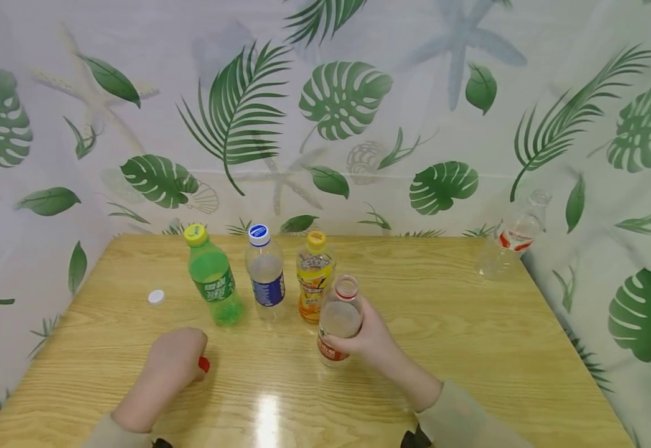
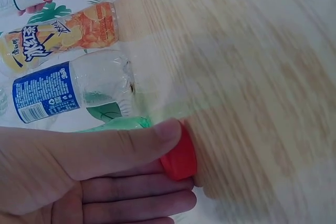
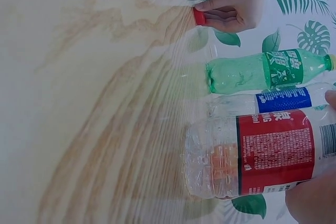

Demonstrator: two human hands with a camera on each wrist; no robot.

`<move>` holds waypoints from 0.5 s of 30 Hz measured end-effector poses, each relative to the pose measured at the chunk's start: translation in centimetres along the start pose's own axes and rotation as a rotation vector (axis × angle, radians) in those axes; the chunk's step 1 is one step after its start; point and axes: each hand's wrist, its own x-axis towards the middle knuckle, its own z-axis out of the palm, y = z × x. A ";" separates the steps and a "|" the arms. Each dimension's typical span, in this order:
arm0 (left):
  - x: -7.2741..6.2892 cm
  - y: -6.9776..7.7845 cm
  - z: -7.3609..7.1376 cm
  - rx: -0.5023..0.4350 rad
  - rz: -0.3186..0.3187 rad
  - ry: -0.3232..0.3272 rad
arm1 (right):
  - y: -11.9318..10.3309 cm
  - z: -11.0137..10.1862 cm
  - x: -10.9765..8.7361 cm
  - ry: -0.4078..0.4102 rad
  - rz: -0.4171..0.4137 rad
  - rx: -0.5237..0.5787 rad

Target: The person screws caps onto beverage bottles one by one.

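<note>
My left hand pinches a red bottle cap between thumb and fingers, low over the table's left part. My right hand grips a clear, uncapped bottle with a red label around its middle. That bottle looks slightly raised or just at the table surface; I cannot tell which. Just behind it is a yellow-capped iced tea bottle. A clear bottle with a blue label and white cap and a green bottle with a yellow cap stand to the left of it.
A loose white cap lies left of the green bottle. At the table's far right corner is a clear uncapped bottle with a red and white label. Leaf-patterned cloth hangs behind the wooden table.
</note>
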 end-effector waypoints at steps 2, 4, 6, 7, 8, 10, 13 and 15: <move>-0.1 -0.1 0.0 -0.009 0.002 -0.004 | 0.1 0.1 0.1 0.001 0.003 0.006; -0.1 -0.2 -0.1 -0.010 0.007 0.000 | 0.1 0.2 0.1 0.006 0.009 0.006; -0.2 -0.3 -0.1 -0.006 0.012 0.007 | 0.1 0.2 0.1 0.009 0.012 0.008; -0.2 -0.2 -0.2 0.000 0.016 0.009 | 0.1 0.2 0.1 0.009 0.013 0.008; -0.2 -0.2 -0.2 0.007 0.021 0.011 | 0.1 0.2 0.1 0.011 0.016 0.009; -0.3 -0.2 -0.2 0.022 0.031 0.015 | 0.2 0.2 0.1 0.009 0.018 0.010; -0.3 -0.2 -0.3 0.037 0.044 0.020 | 0.1 0.1 0.1 0.003 0.015 0.012; -0.3 -0.2 -0.3 0.040 0.050 0.025 | 0.1 0.1 0.1 -0.001 0.011 0.014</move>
